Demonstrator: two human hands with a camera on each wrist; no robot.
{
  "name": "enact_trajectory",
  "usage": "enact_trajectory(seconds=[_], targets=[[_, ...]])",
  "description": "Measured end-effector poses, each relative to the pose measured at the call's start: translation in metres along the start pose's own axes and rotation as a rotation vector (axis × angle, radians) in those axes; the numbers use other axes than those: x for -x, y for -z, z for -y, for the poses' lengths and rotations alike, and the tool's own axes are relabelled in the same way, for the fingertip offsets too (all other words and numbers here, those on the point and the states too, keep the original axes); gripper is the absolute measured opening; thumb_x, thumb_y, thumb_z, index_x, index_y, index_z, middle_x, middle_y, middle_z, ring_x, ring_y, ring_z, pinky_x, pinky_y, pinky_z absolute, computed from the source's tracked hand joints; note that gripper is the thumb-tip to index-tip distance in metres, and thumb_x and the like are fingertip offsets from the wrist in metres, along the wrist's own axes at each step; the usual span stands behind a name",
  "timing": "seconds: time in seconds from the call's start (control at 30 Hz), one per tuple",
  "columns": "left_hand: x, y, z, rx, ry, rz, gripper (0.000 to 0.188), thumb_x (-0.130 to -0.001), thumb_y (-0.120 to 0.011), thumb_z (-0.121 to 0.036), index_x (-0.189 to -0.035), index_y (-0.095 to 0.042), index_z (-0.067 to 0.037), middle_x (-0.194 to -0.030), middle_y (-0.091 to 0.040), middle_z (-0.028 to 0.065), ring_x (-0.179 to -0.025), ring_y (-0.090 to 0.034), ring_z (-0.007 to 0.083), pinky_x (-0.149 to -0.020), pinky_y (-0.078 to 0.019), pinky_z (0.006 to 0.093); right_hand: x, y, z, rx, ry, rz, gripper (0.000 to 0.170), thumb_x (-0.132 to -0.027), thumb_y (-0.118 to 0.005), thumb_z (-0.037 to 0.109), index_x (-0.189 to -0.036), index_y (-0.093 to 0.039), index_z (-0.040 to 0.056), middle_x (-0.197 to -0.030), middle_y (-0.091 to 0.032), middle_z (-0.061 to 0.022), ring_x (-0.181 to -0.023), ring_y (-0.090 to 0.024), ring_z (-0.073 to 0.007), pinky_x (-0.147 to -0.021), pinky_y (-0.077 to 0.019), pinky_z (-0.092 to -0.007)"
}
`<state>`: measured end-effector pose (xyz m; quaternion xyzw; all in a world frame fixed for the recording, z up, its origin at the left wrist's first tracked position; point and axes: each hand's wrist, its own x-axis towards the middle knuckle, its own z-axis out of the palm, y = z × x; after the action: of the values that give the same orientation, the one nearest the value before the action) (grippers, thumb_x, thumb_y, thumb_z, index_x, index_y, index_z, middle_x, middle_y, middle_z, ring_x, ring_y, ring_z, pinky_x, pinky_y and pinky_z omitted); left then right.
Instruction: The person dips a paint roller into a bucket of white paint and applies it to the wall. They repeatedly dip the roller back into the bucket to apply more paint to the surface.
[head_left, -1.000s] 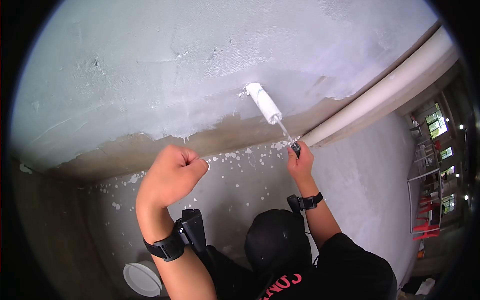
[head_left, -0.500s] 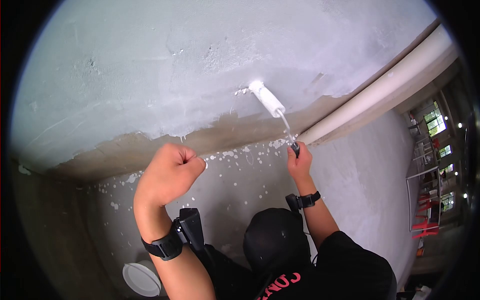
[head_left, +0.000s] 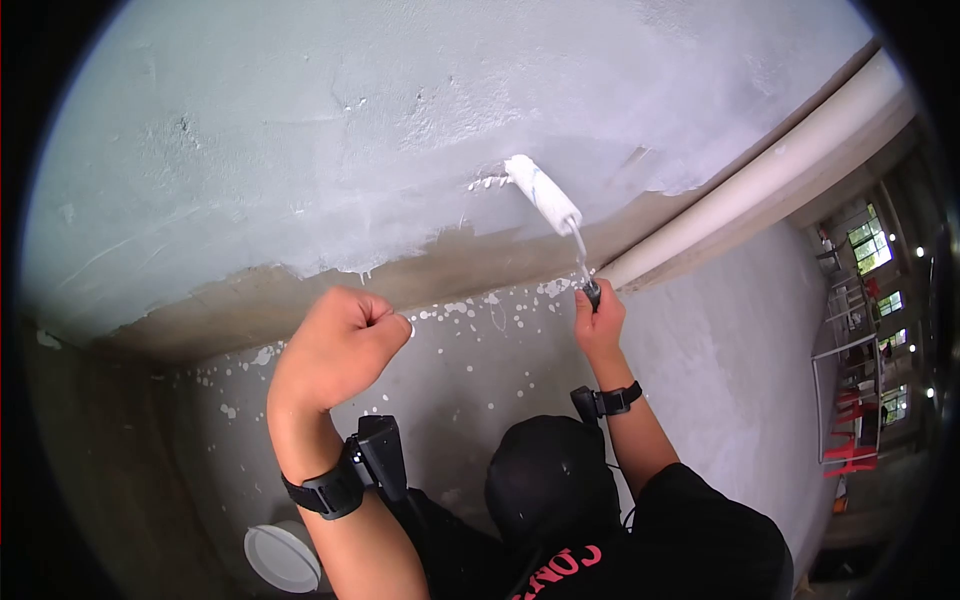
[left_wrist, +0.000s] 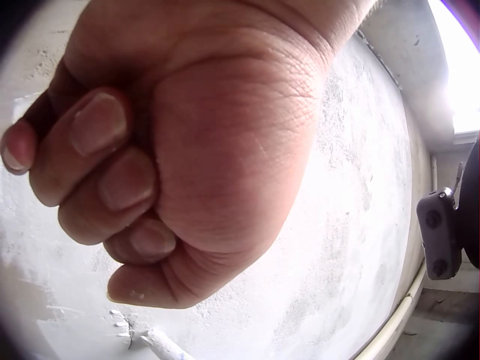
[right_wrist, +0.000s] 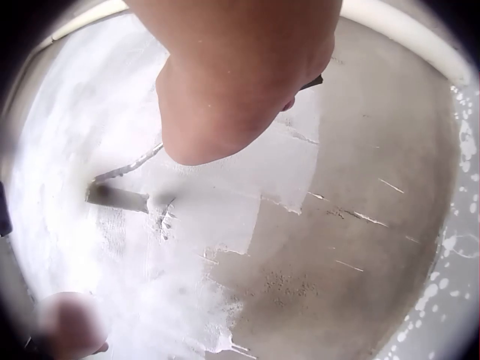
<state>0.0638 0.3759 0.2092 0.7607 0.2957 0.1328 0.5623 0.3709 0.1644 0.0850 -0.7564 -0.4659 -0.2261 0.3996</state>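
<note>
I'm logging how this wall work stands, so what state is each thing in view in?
Paint roller, coated white, at the wall
Wall, partly coated, bare brown strip along the bottom
Left hand, curled, holding nothing
Right hand, curled round the roller's grip
Floor, spattered with white
Bucket, contents unclear

My paint roller (head_left: 543,195) has a white, paint-coated sleeve, a bent metal frame (head_left: 579,248) and a black handle (head_left: 592,294) gripped in my right hand (head_left: 602,328). In the head view it slants down rightward, its sleeve at the partly painted wall (head_left: 300,150).
</note>
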Motion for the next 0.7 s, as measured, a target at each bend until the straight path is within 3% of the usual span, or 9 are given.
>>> enact_trajectory(seconds=[0.33, 0.43, 0.7], targets=[[-0.0016, 0.0007, 0.0003, 0.017, -0.008, -0.008, 0.030, -0.077, -0.056, -0.011, -0.055, -0.038, 0.000, -0.052, -0.028, -0.0025, -0.052, -0.028, 0.0072, -0.044, -0.0249, 0.0309, 0.0005, 0.0003, -0.0013, 0.009, 0.053, -0.063, 0.016, -0.088, -0.066, 0.014, -0.091, -0.057, 0.0008, -0.069, -0.058, -0.0141, -0.059, -0.058, -0.0317, -0.056, -0.0466, -0.0362], [0.0022, -0.0026, 0.0005, 0.019, -0.001, -0.004, 0.031, -0.077, -0.056, -0.011, -0.054, -0.038, -0.001, -0.052, -0.027, -0.0026, -0.052, -0.027, 0.0073, -0.044, -0.0245, 0.0311, 0.0002, 0.0030, 0.0007, -0.019, -0.031, 0.001, 0.016, -0.088, -0.066, 0.014, -0.091, -0.058, 0.0010, -0.070, -0.058, -0.0141, -0.060, -0.058, -0.0313, -0.057, -0.0466, -0.0357], [-0.0013, -0.0004, -0.0010, 0.009, 0.027, -0.004, 0.032, -0.077, -0.056, -0.011, -0.054, -0.035, -0.001, -0.053, -0.026, -0.0021, -0.052, -0.026, 0.0074, -0.044, -0.0235, 0.0312, -0.0031, -0.0006, 0.0010, -0.014, -0.009, -0.025, 0.015, -0.087, -0.065, 0.014, -0.089, -0.057, 0.0016, -0.068, -0.057, -0.0133, -0.058, -0.056, -0.0297, -0.056, -0.0461, -0.0354]])
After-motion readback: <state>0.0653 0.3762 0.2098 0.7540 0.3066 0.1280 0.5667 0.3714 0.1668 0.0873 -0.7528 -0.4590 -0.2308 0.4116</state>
